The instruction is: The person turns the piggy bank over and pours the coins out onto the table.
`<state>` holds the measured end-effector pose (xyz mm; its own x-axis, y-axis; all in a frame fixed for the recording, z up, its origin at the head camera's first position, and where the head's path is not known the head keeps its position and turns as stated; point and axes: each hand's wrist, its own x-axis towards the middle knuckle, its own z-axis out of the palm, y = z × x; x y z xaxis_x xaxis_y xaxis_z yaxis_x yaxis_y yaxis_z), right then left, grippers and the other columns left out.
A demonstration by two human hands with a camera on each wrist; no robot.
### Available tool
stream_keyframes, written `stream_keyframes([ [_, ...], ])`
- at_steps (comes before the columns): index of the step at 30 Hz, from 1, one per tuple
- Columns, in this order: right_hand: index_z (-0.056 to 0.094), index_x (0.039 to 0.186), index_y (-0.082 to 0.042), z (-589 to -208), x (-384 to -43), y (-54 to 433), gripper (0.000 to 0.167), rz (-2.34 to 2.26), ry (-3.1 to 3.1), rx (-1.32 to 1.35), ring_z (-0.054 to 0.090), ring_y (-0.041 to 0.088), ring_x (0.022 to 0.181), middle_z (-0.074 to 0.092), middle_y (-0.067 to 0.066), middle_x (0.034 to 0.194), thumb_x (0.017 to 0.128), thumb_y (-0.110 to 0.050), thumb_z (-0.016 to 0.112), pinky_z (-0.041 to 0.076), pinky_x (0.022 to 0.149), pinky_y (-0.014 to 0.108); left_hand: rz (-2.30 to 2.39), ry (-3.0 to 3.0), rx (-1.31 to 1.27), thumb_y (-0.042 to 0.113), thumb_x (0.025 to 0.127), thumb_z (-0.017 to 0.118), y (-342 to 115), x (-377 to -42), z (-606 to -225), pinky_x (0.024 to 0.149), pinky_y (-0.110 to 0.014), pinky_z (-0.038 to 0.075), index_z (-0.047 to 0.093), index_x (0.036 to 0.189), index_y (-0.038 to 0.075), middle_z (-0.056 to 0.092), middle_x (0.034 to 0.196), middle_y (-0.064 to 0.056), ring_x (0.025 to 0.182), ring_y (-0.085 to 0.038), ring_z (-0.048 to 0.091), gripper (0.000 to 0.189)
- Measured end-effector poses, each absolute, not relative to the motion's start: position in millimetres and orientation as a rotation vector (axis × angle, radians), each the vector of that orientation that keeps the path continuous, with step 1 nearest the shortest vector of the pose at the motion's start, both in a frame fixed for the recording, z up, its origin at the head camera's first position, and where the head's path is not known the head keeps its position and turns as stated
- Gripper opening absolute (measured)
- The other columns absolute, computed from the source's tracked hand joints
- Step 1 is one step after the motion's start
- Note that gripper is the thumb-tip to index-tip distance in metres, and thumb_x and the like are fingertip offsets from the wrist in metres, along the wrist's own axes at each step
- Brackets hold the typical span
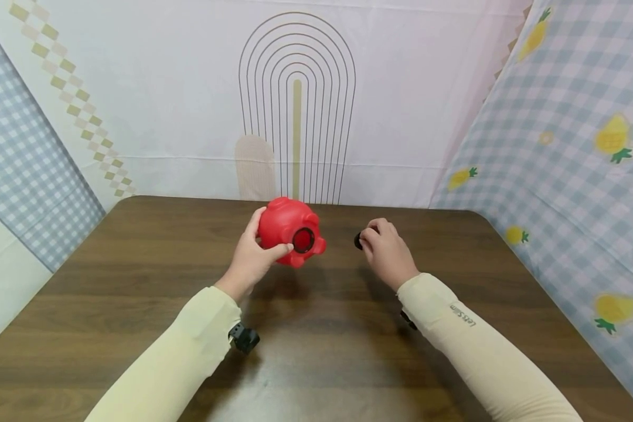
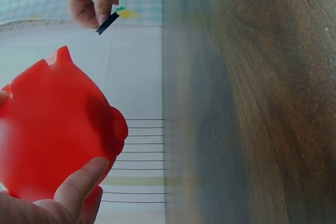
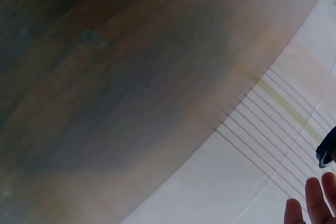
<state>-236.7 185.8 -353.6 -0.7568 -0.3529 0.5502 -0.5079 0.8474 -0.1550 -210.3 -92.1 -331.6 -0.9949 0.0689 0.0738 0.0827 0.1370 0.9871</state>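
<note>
My left hand (image 1: 250,258) grips a red piggy bank (image 1: 279,225) above the table. Its underside, with stubby feet and a round hole (image 1: 303,240) ringed in black, is turned toward the right and the head camera. In the left wrist view the thumb presses along the smooth red body (image 2: 58,129). To the right, apart from the bank, my right hand (image 1: 389,252) pinches a small black disc-like plug (image 1: 357,240). That plug (image 2: 107,23) appears edge-on in the left wrist view. Only its rim (image 3: 323,157) and some fingertips (image 3: 313,198) show in the right wrist view.
A dark wooden table (image 1: 316,351) lies beneath both hands. Behind it hangs a pale cloth (image 1: 401,105) with an arch pattern, and a checked pineapple-print cloth (image 1: 569,193) runs along the right side. Small black wrist cameras, such as the left one (image 1: 244,338), sit under the sleeves.
</note>
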Motion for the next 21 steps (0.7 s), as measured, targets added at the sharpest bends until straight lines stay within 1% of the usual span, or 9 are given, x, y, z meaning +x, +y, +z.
stream_keyframes([
  [5,0.067,0.092,-0.003,-357,-238,192,0.004,0.397,-2.606,0.597,0.054,0.034,0.099,0.055,0.017,0.108,0.092,-0.006,0.064,0.051,0.081,0.045,-2.071,-2.362,-0.157,0.011,0.077,0.076,-91,-210,-331,0.089,-0.046,0.053,0.029,0.147,0.031,0.040,0.140,-0.005,0.126,-0.028,0.040,0.086],
  [11,0.067,0.090,-0.005,-361,-239,200,0.004,0.375,-2.677,0.594,0.054,0.033,0.096,0.055,0.016,0.106,0.092,-0.006,0.063,0.051,0.079,0.044,-2.085,-2.353,-0.178,0.011,0.078,0.075,-91,-210,-331,0.089,-0.046,0.053,0.029,0.148,0.031,0.039,0.141,-0.005,0.127,-0.028,0.040,0.086],
  [18,0.068,0.094,-0.006,-367,-241,204,0.008,0.318,-2.779,0.600,0.054,0.030,0.095,0.054,0.014,0.106,0.094,-0.009,0.060,0.051,0.078,0.042,-2.074,-2.337,-0.195,0.011,0.079,0.074,-91,-210,-331,0.088,-0.045,0.053,0.033,0.145,0.030,0.042,0.137,-0.006,0.123,-0.029,0.043,0.081],
  [21,0.068,0.093,-0.007,-369,-242,206,0.007,0.304,-2.808,0.591,0.054,0.030,0.094,0.055,0.014,0.105,0.094,-0.009,0.061,0.051,0.078,0.041,-2.074,-2.339,-0.193,0.011,0.078,0.075,-90,-210,-330,0.088,-0.045,0.053,0.033,0.145,0.030,0.042,0.137,-0.006,0.123,-0.029,0.043,0.081],
])
